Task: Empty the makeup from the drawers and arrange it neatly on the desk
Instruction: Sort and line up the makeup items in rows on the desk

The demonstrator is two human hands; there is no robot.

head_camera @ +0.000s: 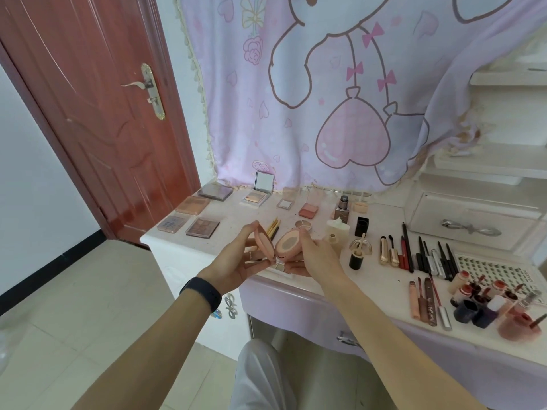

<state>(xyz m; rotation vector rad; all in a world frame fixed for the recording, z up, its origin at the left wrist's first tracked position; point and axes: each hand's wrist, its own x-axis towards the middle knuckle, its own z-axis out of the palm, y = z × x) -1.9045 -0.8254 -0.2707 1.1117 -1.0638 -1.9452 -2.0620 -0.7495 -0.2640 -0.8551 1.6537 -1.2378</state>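
Far left: red-brown wooden door [97, 113] with a metal lever handle, pale tiled floor below. On the white desk [225, 220], left end, flat rectangular palettes [202, 227] sit in a loose grid, long sides roughly along the back edge; behind them a small compact with mirror lid [260, 189] stands open, mirror upright. Centre, above the desk's front edge: left hand [236, 261], dark band on the wrist, fingers pinched on a round pink lid [262, 242] held nearly edge-on; right hand [313, 258] fingers wrapped around a round pink compact [287, 243], oval face tilted up toward the camera. The two pieces are close at the bottom, splayed apart at the top. Right: pencils and slim tubes [414, 253] lie in a parallel row, long axes pointing away from the front edge; a clear plastic drawer box [473, 220] sits behind. Far right, small bottles [488, 300] are clustered. Lilac cartoon-print cloth [340, 84] hangs over the back.
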